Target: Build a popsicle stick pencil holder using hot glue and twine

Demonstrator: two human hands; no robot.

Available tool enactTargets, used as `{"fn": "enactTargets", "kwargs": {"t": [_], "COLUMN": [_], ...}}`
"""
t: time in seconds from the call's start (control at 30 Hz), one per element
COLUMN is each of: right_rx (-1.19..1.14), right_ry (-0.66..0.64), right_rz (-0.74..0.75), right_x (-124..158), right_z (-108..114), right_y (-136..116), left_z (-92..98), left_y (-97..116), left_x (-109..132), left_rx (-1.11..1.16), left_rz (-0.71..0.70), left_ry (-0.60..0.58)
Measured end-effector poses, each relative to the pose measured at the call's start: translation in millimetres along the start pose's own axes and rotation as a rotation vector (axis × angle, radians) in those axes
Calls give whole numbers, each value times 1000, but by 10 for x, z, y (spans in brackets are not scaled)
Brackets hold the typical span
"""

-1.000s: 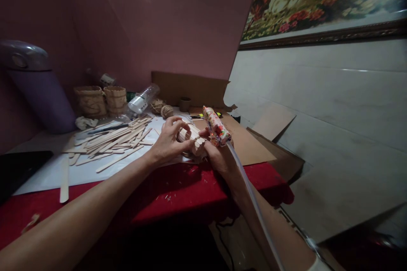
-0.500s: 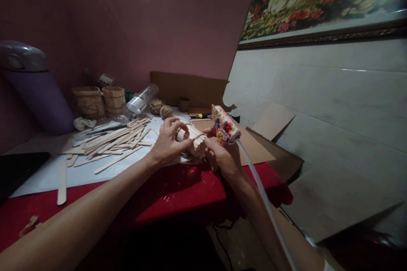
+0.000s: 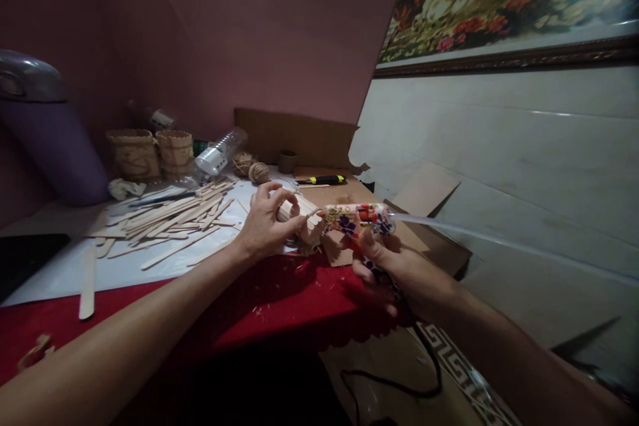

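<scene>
My left hand [image 3: 269, 219] is closed around a small holder made of wooden craft sticks [image 3: 310, 227], lying tilted at the table's front. A flower-patterned hot glue gun [image 3: 349, 218] is in my right hand [image 3: 387, 259], its fingers wrapped round the handle. The gun lies nearly level, its nozzle pointing left at the craft-stick holder; whether the tip touches it I cannot tell. A long clear glue stick [image 3: 464, 229] sticks out of the gun's back end. My left fingers hide part of the holder.
Loose craft sticks [image 3: 170, 219] lie piled on white paper at the left. Behind stand two stick-covered cups [image 3: 174, 153], a plastic bottle [image 3: 219, 153] and a twine ball [image 3: 258, 173]. A utility knife [image 3: 322, 180] rests on cardboard. The gun's black cord [image 3: 389, 383] hangs below the table.
The glue gun has swung from upright to level, its nozzle now at the craft-stick holder. My right hand has left the holder and moved right and down, gripping the gun's handle.
</scene>
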State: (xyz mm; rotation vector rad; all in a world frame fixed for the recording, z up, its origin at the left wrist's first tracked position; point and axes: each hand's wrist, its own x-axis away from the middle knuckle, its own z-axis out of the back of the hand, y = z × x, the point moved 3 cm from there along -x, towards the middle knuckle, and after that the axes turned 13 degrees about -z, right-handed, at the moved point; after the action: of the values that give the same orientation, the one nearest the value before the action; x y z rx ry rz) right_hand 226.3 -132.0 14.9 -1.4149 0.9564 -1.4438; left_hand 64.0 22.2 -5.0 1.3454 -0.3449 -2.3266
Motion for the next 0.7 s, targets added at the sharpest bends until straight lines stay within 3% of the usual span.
{"fn": "enactTargets", "kwargs": {"t": [0.2, 0.7], "right_rx": [174, 201], "right_ry": [-31, 18], "right_rz": [-3, -109], "right_x": [-130, -136], "right_z": [17, 12], "right_y": [-141, -289], "left_z": [-12, -35], "left_y": [16, 18], "left_x": [11, 29], "left_rx": [7, -2], "left_rz": [13, 6], "left_ry": [0, -6]}}
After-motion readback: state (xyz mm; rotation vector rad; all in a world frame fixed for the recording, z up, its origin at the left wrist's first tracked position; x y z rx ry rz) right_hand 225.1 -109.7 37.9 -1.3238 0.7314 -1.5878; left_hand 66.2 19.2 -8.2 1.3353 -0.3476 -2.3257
